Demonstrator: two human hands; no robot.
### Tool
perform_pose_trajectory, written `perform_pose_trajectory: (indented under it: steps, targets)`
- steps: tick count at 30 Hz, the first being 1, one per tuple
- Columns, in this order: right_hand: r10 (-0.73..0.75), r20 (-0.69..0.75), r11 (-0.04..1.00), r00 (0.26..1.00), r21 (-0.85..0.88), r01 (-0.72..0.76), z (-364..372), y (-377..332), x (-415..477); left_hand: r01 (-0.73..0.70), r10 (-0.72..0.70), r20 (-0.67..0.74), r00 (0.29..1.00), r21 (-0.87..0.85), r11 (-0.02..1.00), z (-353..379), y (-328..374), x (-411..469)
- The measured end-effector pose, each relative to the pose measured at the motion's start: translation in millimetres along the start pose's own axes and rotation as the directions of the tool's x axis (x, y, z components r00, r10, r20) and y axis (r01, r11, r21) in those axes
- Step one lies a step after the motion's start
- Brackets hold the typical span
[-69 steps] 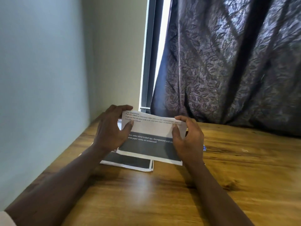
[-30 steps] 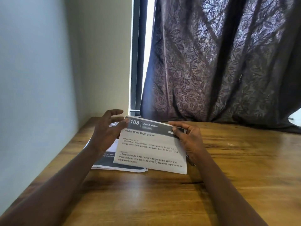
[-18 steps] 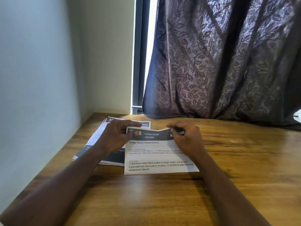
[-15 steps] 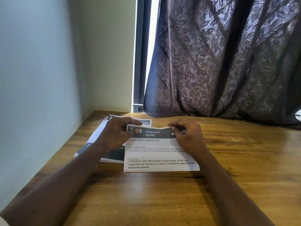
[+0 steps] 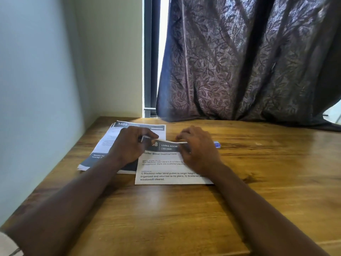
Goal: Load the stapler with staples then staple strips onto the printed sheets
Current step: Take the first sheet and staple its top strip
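Sheet: white printed paper sheet point(image 5: 166, 175), header edge bowed upward
Left hand point(image 5: 130, 145): pinches header corner
Right hand point(image 5: 200, 151): curled, pinching other corner
Surface: glossy grained wooden table point(image 5: 166, 218)

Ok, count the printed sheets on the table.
2 show their faces: the Roller Blind Deployment sheet, top edge pinched by the left hand and right hand, and the 3409 sheet behind it, leftward. Layered edges suggest more hidden beneath.

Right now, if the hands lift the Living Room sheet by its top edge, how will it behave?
Probably floppy: the sheet buckles upward along its top edge between the left hand and right hand. Likely very light, being one thin page. Pushed, it would probably slide easily on the smooth table.
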State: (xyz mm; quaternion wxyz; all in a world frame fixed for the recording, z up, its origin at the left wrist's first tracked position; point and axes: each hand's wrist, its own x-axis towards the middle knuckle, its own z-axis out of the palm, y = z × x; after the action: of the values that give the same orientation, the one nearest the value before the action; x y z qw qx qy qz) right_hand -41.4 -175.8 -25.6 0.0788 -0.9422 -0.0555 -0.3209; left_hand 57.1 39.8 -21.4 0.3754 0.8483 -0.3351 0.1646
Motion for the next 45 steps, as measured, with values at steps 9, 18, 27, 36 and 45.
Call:
perform_pose_trajectory:
  steps: [9, 18, 27, 36, 45]
  targets:
    - [-0.001, 0.412, 0.973, 0.911, 0.211, -0.094, 15, 1, -4, -0.010, -0.009, 0.100, 0.995, 0.196, 0.981, 8, -2, 1]
    - [0.015, 0.444, 0.978, 0.896, 0.182, -0.106, 15, -1, -7, -0.105, 0.064, 0.191, 0.979, 0.214, 0.971, 13, 37, -10]
    - [0.039, 0.424, 0.951, 0.905, 0.263, -0.164, 12, 3, -7, -0.199, 0.101, 0.446, 0.889, 0.179, 0.964, 35, 48, -28]
    - [0.001, 0.538, 0.993, 0.843, 0.100, -0.065, 1, 8, -18, -0.194, -0.071, 0.600, 0.797, 0.365, 0.910, 39, 52, -28]
    - [0.102, 0.644, 0.994, 0.759, -0.092, -0.056, -15, 9, -34, -0.210, -0.136, 0.617, 0.776, 0.455, 0.865, 35, 50, -30]
